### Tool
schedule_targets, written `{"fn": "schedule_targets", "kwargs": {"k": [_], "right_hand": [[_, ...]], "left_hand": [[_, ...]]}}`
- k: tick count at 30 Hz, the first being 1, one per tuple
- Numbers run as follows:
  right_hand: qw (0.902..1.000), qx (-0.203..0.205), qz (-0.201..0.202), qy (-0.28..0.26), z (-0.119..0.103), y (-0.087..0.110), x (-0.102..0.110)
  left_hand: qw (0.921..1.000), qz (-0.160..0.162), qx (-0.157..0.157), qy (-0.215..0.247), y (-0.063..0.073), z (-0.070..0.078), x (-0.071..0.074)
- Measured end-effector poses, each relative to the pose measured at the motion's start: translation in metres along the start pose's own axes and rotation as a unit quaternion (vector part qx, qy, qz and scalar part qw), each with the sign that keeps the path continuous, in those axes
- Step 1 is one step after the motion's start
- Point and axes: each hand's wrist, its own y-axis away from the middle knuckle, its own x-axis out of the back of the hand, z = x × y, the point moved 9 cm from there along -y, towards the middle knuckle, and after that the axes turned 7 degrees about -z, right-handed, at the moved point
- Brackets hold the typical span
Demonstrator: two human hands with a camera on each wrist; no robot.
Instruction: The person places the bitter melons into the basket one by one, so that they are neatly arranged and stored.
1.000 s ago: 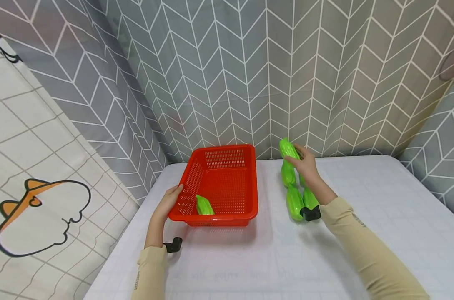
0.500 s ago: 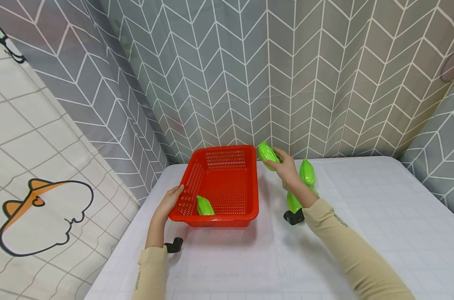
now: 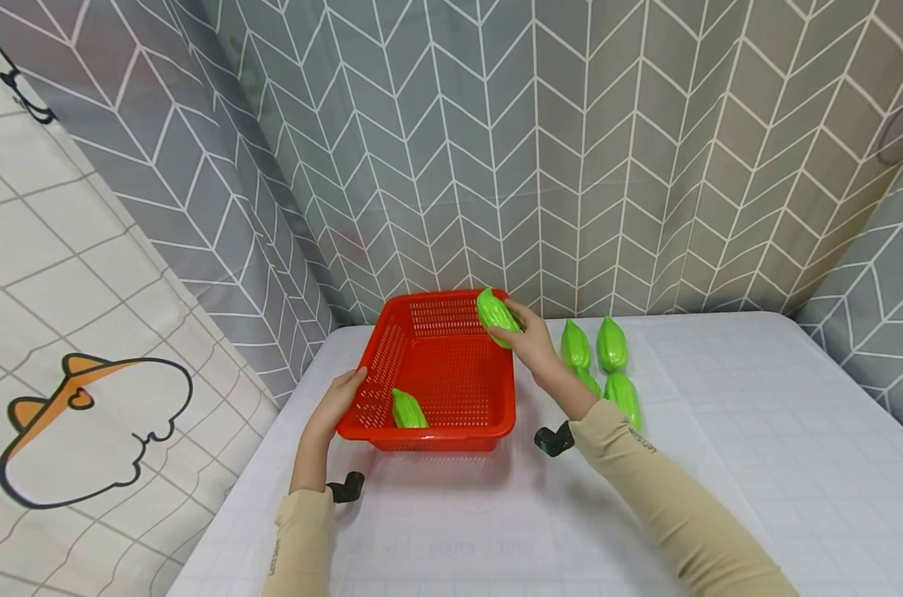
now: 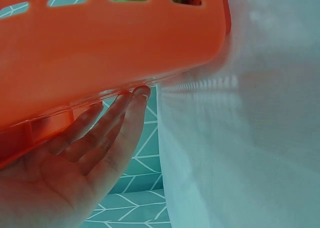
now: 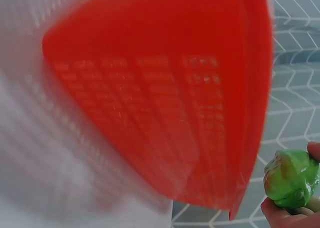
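1. Head view: my right hand point(image 3: 533, 336) is pinching one green gourd point(image 3: 498, 317) between thumb and fingers, and the gourd is now showing across the far right corner of the red basket point(image 3: 451, 358). A second ago I was holding it off to the right, above the other gourds; the arm has been swinging leftward since. I am judging the carry to be nearly done, with only the lowering and letting go lacking. My left hand point(image 3: 337, 400) is staying on the basket's left rim, gripping it. A second gourd point(image 3: 408, 410) is lying inside, in the near left part, while four loose gourds point(image 3: 611, 345) are resting in two rows on the white counter point(image 3: 757, 464).

2. Left wrist view: my fingers point(image 4: 131, 115) are reaching fairly straight under the rim, their tips touching it. My thumb is not showing here.

3. Right wrist view: my fingertips are closing around the gourd, which is hanging beyond the basket's rim with patterned curtain point(image 5: 295, 43) showing between, so I am not yet setting it down.
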Motion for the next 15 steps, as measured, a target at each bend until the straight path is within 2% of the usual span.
{"fn": "schedule_targets", "kwargs": {"k": [5,15], "right_hand": [[0.9998,0.0,-0.013,0.014,0.003,0.003,-0.022],[0.9993,0.017,-0.024,0.024,0.004,0.01,-0.052]], "left_hand": [[0.9999,0.012,0.0,-0.004,-0.01,-0.019,0.003],[0.9996,0.022,-0.012,-0.012,-0.005,-0.021,0.003]]}}
